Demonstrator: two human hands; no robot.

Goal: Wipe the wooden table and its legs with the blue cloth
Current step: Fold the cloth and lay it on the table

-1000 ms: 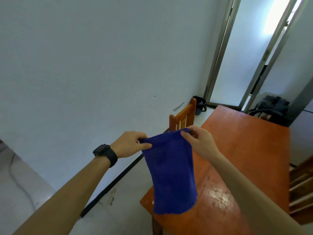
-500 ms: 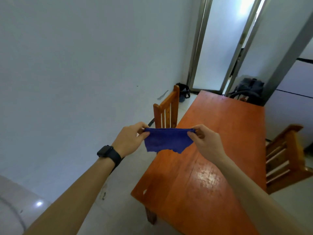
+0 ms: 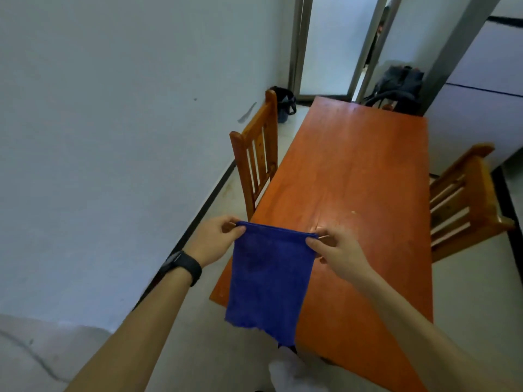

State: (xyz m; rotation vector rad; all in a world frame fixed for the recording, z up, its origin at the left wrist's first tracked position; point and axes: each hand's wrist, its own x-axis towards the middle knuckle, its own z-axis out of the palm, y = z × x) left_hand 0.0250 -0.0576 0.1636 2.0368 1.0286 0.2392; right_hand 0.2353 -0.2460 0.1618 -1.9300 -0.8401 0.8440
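Left hand (image 3: pixel 218 239) pinching top left corner of blue cloth (image 3: pixel 268 281), right hand (image 3: pixel 336 247) pinching top right corner, fingers curled on edge. Cloth hanging flat between both hands, above near corner of wooden table (image 3: pixel 353 171), lower edge ragged. Black watch (image 3: pixel 184 267) sitting on left wrist. Wooden chair (image 3: pixel 254 154) standing at table's left side, second chair (image 3: pixel 464 199) at right side.

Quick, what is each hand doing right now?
Left hand: pinches the top left corner of the blue cloth.
Right hand: pinches the cloth's top right corner.
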